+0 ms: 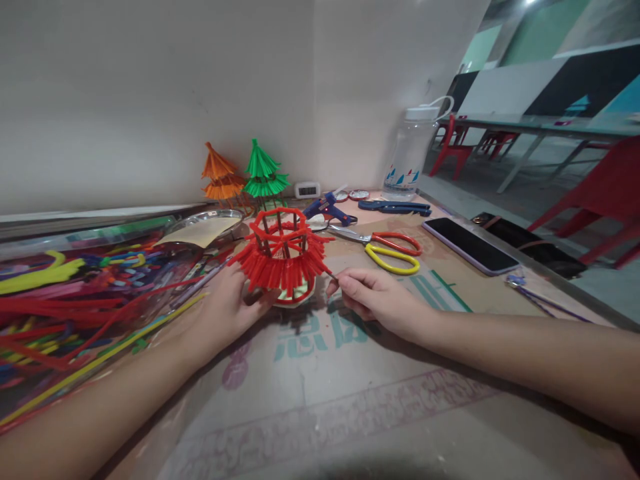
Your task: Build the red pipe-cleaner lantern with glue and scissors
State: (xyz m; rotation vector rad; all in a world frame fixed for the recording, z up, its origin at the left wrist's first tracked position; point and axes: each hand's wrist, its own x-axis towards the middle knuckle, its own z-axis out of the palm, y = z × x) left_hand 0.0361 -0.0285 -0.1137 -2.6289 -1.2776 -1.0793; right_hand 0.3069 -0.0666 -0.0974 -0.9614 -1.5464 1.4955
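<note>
A red straw model [283, 253], a round frame with a fringe of short straw pieces, stands on the cardboard-covered table [350, 393]. My left hand [233, 307] cups its lower left side, fingers curled under the fringe. My right hand [373, 297] lies just right of it, thumb and forefinger pinched on a small thin piece at the fringe's edge; the piece is too small to name.
A heap of coloured straws [65, 300] fills the left. Behind the model stand an orange straw tree [220, 175], a green straw tree [264, 172], a metal dish [207, 223], a blue glue gun [327, 208], scissors [387, 250], a phone [467, 245] and a plastic bottle [413, 157].
</note>
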